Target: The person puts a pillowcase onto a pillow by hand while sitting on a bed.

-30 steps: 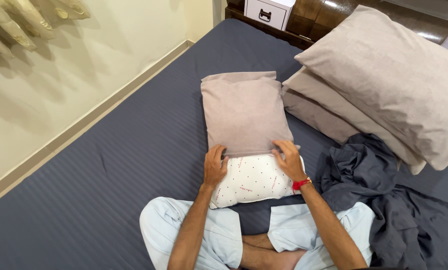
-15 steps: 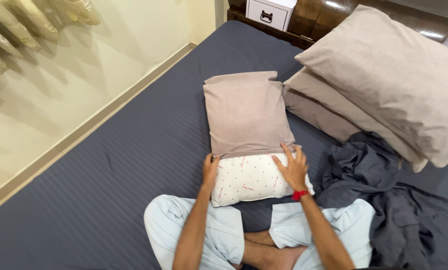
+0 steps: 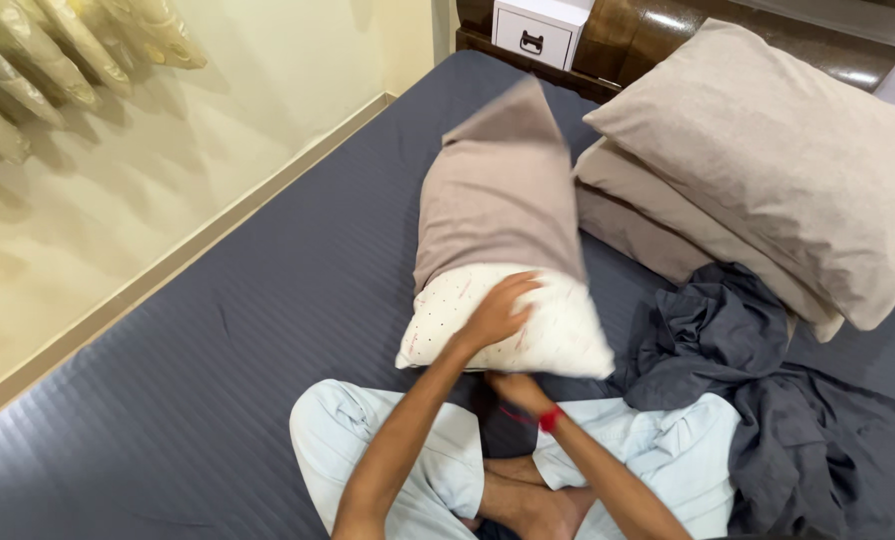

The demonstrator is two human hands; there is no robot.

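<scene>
A: Where's the pillow (image 3: 503, 225)?

B: Tipped up on the bed (image 3: 218, 360), long axis running away from us, white end low, taupe pillowcase (image 3: 503, 180) on the far part.

A: Hands?

B: We've got the left hand (image 3: 498, 312) nearer, fingers (image 3: 521, 290) spread flat on the white end. Right hand (image 3: 513, 388) sits under the bottom edge; can't tell its grip.

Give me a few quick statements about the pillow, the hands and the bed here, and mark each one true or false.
1. The left hand presses on the white pillow. True.
2. The taupe pillowcase covers the whole pillow. False: its near end shows bare.
3. The right hand is under the pillow's near edge. True.
4. The bed sheet is white. False: dark blue.
5. Two stacked pillows lie on the floor. False: on the bed.
</scene>
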